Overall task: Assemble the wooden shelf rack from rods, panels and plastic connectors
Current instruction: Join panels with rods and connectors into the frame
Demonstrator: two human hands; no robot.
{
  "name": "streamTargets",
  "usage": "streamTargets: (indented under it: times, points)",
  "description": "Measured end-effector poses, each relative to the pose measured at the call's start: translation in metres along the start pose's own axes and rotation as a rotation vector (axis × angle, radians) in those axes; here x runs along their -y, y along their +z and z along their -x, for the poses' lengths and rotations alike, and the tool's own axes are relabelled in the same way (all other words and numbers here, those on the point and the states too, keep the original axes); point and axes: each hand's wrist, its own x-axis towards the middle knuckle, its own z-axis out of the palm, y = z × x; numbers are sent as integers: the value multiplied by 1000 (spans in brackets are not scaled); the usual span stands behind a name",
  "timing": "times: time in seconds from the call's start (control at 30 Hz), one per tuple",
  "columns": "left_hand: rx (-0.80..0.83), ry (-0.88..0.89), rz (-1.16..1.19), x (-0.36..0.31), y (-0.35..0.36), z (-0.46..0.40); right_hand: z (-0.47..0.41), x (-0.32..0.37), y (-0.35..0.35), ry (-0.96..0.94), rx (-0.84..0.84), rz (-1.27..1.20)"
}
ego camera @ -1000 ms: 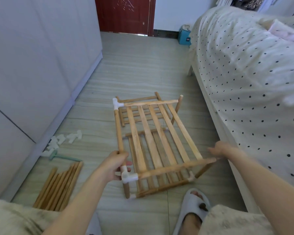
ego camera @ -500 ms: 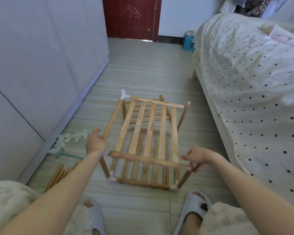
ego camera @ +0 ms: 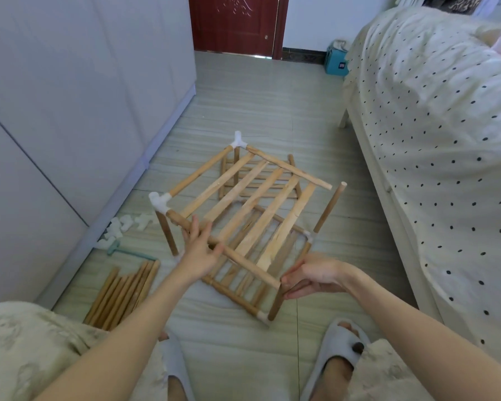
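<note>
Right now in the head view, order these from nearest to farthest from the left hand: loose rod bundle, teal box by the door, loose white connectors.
1. Loose white connectors, left of the left hand, by the wardrobe; the loose rod bundle, lower left on the floor, is too close to call.
2. Teal box, far back beside the door.

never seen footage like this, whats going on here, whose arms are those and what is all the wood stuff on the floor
This is no robot: a person wears a camera on the head, so the single picture looks forward and down at their own arms and slippered feet. On the floor stands a half-built wooden shelf rack, made of rods and slatted panels joined by white plastic connectors. The left hand grips the rack's near top rod, while the right hand holds that rod's free end at the corner, where no connector is fitted yet. To the left lie a bundle of spare rods, a small heap of loose connectors and a pale green tool, probably a small mallet. A bed with a dotted cover is on the right, a white wardrobe on the left.
</note>
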Motion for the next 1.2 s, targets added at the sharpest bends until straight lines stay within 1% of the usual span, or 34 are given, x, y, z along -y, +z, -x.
streamTargets:
  times: [0.07,0.13,0.2,0.23,0.27,0.33,0.37,0.47,0.57,0.6,0.67,0.73,0.8,0.97,1.07,1.1,1.13,1.2]
  points:
    - [-111,24,344,-6,2,4,-7,0,15,-46,-12,-6]
    - [-266,-11,691,-12,-2,4,-16,3,36,-103,-52,31]
    - [-377,-108,865,-14,-8,3,-24,8,58,-162,-77,61]
    - [-387,-177,891,-13,-9,2,-28,10,67,-183,-72,57]
    - [-346,-254,894,-14,-10,3,-32,11,75,-197,-62,41]
    - [-161,-363,855,-20,-9,10,-36,15,82,-197,-25,-18]
    - [-104,-385,811,-21,-7,14,-37,16,84,-187,6,-56]
    - [-57,-472,763,-22,-7,17,-35,20,83,-169,88,-166]
    - [161,-571,727,-26,-4,25,-34,19,80,-165,151,-208]
    - [187,-559,724,-27,-1,27,-34,18,79,-172,161,-200]
    - [146,-483,681,-28,3,28,-33,17,81,-201,121,-113]
    - [98,-418,642,-28,4,25,-34,16,84,-242,34,-6]
    - [81,-387,623,-29,4,24,-37,16,86,-259,-5,16]
    - [105,-308,484,-29,5,32,-41,18,78,-223,24,-40]
    - [113,-263,454,-26,6,34,-41,19,68,-181,49,-63]
    - [115,-252,444,-25,6,34,-42,21,62,-177,8,-62]
    - [118,-245,433,-24,7,34,-43,24,54,-183,-74,-63]
    - [129,-230,398,-23,6,33,-45,33,31,-221,-345,-7]
